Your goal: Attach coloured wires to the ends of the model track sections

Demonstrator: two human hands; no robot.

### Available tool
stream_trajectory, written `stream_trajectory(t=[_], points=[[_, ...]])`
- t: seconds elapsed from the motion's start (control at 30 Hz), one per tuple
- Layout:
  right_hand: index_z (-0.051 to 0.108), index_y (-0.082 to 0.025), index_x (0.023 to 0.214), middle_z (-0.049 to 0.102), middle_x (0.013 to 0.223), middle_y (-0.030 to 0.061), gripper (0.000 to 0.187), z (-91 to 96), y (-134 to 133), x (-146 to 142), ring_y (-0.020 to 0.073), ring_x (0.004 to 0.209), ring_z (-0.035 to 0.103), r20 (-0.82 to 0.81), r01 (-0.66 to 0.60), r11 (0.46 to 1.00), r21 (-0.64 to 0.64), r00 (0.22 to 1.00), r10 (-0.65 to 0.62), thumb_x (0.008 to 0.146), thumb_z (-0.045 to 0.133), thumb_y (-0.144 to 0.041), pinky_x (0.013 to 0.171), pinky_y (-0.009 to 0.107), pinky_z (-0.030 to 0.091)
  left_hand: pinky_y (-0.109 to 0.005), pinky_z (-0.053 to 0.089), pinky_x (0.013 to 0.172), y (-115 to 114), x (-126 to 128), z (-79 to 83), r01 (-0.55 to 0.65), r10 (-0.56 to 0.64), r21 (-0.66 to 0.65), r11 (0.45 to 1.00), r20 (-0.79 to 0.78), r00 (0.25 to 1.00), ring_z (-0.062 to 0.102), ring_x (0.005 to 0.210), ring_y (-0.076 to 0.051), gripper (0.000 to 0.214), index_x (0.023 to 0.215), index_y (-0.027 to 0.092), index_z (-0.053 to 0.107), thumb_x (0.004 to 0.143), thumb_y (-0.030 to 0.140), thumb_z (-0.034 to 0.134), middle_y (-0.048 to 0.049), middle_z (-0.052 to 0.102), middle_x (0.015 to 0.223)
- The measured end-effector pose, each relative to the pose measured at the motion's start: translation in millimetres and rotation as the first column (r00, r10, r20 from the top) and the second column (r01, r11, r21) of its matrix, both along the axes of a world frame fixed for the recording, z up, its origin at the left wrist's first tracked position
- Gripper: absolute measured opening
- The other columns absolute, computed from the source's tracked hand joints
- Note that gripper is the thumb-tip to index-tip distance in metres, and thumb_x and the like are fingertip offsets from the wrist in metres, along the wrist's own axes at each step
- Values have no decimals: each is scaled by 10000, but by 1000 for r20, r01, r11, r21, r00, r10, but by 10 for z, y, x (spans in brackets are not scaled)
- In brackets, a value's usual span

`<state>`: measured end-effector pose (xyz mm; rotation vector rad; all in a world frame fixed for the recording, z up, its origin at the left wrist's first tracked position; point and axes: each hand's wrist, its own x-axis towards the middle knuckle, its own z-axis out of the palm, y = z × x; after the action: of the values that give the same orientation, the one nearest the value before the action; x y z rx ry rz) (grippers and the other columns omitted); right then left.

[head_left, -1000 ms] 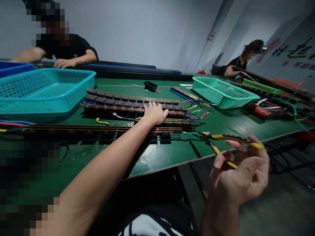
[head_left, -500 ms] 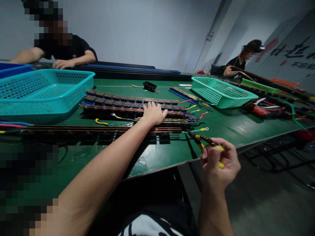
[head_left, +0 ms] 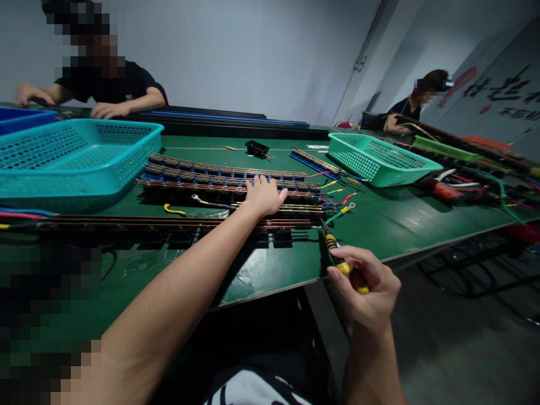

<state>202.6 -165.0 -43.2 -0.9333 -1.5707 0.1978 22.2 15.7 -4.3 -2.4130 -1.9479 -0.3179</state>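
My left hand [head_left: 264, 197] lies with fingers spread on a bundle of copper-coloured rail strips [head_left: 189, 181] with black and blue holders. My right hand [head_left: 371, 284] is closed round yellow-and-black-handled pliers [head_left: 332, 245]. The pliers' dark jaws point at the right end of the nearest copper rail strip [head_left: 126, 220], beside a green wire with a ring terminal [head_left: 340, 214]. Whether the jaws grip the wire I cannot tell. A black wire with a ring lug [head_left: 211, 203] and a bent yellow piece [head_left: 174, 210] lie between the strips.
A turquoise basket [head_left: 80, 174] stands at left, a mint-green basket [head_left: 379, 163] at right. Behind are a small black tray [head_left: 256, 148] and long dark bars [head_left: 236, 126]. Red-handled tools [head_left: 451, 190] lie at right. One co-worker [head_left: 113, 84] sits opposite, another [head_left: 411, 109] far right.
My right hand has swung the pliers to the left and steeper. The green wire's ring end now tilts upward. My left hand stays put. The opposite co-worker's hand has moved.
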Motion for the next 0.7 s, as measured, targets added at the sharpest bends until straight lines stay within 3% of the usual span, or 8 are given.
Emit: stream_trajectory(t=[0.13, 0.23, 0.3, 0.47, 0.57, 0.7], points=[[727, -234, 975, 594, 626, -51, 174, -12, 34, -23, 46, 446, 461, -200, 36, 999, -32, 979, -42, 805, 763, -224, 411, 170, 350, -578, 343, 1124, -6, 0, 7, 1, -1, -6, 1000, -7, 1000, 421, 1398, -389, 666, 1414, 93, 530, 1012, 559, 275, -236, 500, 1479], [701, -226, 978, 488, 530, -87, 125, -32, 87, -76, 36, 377, 403, -472, 59, 998, 3, 880, -51, 867, 709, -284, 375, 162, 311, -571, 348, 1122, -12, 5, 19, -7, 7, -11, 1000, -10, 1000, 422, 1395, -386, 665, 1411, 97, 533, 1011, 563, 278, -232, 500, 1482], [696, -227, 1016, 465, 494, -96, 157, -43, 113, -98, 45, 355, 411, -550, 59, 998, 35, 834, -30, 892, 685, -322, 355, 161, 308, -573, 345, 1126, -15, 8, 26, -10, 10, -14, 1000, -8, 1000, 423, 1395, -386, 666, 1414, 96, 532, 1011, 562, 280, -232, 497, 1488], [691, -241, 1182, 744, 792, 15, 290, -36, 58, -83, 42, 403, 494, -454, 20, 999, 33, 891, -3, 894, 685, -280, 359, 176, 370, -576, 345, 1128, -17, 6, 26, -5, 5, -12, 1000, -4, 1000, 425, 1397, -390, 671, 1416, 88, 533, 1012, 561, 282, -238, 497, 1486], [687, -254, 1224, 760, 852, 24, 348, 31, -40, -88, 38, 391, 485, -432, 23, 994, 103, 901, 24, 876, 706, -262, 356, 197, 396, -585, 338, 1130, -15, 2, 20, -3, 3, -11, 1000, 3, 1000, 418, 1404, -393, 678, 1425, 83, 523, 1010, 562, 284, -246, 487, 1495], [694, -323, 1235, 731, 817, 0, 410, 253, -62, -140, 65, 368, 474, -456, 158, 961, 228, 889, -38, 830, 756, -316, 286, 231, 364, -596, 330, 1130, -6, 2, 15, 3, -3, -10, 1000, 17, 1000, 414, 1409, -401, 673, 1409, 82, 537, 1008, 562, 288, -257, 479, 1499]])
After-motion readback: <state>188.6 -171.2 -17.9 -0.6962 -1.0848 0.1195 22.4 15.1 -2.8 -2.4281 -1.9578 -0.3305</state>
